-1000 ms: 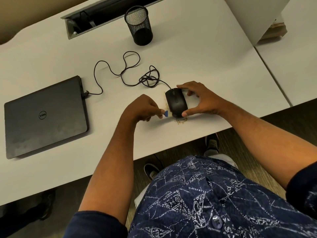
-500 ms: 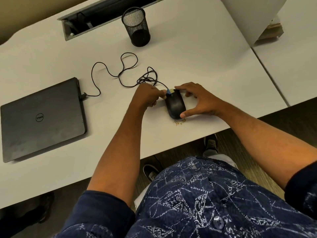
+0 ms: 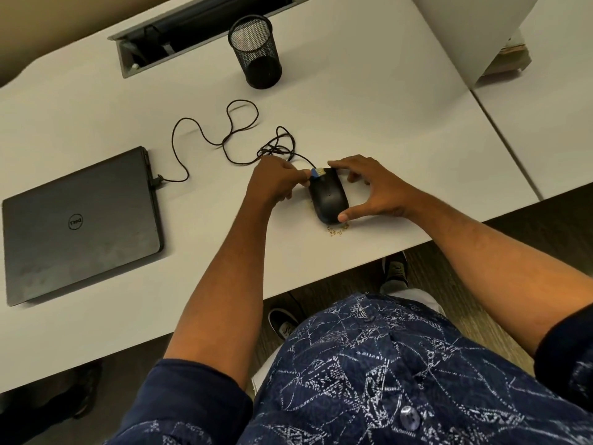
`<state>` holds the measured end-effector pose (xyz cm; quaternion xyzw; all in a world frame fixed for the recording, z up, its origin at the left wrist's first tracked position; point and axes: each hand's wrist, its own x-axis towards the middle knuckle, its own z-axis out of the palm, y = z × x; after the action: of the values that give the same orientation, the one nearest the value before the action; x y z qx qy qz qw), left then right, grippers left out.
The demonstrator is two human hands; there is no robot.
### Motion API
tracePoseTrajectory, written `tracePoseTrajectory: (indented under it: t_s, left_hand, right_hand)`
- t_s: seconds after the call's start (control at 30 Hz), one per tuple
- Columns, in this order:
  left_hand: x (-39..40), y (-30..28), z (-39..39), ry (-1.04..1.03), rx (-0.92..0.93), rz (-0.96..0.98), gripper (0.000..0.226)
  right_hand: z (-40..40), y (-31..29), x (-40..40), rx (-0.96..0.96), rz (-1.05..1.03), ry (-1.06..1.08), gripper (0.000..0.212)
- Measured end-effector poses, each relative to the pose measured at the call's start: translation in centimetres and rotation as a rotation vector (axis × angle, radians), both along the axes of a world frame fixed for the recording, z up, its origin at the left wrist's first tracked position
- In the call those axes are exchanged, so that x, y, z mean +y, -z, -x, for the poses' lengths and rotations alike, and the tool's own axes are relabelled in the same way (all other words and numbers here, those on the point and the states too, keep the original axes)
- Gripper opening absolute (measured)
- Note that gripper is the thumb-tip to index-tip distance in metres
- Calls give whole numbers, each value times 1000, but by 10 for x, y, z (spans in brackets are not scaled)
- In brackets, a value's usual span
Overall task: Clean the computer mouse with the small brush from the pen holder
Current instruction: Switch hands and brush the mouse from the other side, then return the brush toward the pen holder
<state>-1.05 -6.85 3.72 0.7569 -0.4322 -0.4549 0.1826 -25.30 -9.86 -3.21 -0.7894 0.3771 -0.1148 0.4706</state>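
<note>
A black wired computer mouse (image 3: 329,197) lies near the front edge of the white desk (image 3: 369,117). My right hand (image 3: 372,187) holds it steady, thumb at its near end and fingers at its far end. My left hand (image 3: 274,181) pinches a small blue brush (image 3: 316,172), whose pale bristles touch the far left corner of the mouse. Most of the brush is hidden in my fingers. The black mesh pen holder (image 3: 256,49) stands upright at the back of the desk.
Brown crumbs (image 3: 337,231) lie on the desk just in front of the mouse. The mouse cable (image 3: 224,136) loops left to a shut black laptop (image 3: 80,223). An open cable tray (image 3: 199,30) runs along the back. A white panel (image 3: 465,30) rises at the right.
My left hand has carried the brush from the near left side of the mouse up to its far left corner. The right hand has kept its hold on the mouse.
</note>
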Motion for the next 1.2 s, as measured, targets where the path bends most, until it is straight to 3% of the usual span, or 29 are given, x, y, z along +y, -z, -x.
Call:
tracePoseTrajectory:
  t_s: [0.47,0.6,0.87,1.0,1.2]
  left_hand:
    - [23,-14,-23,29,-222,-10,19]
    - [26,-13,-23,-56,-78,89,20]
    - [16,-19,-13,-206,228,226,14]
    - [-4,-26,-3,-303,390,233,18]
    - [-40,-47,3,-521,604,271,21]
  right_hand:
    - [-1,-6,3,13,-36,19,105]
    - [0,-11,1,-10,-62,38,98]
    - [-26,-45,-4,-218,-26,390,33]
    - [-51,-74,-18,-233,-93,307,32]
    - [-78,-111,-44,-291,20,236,17]
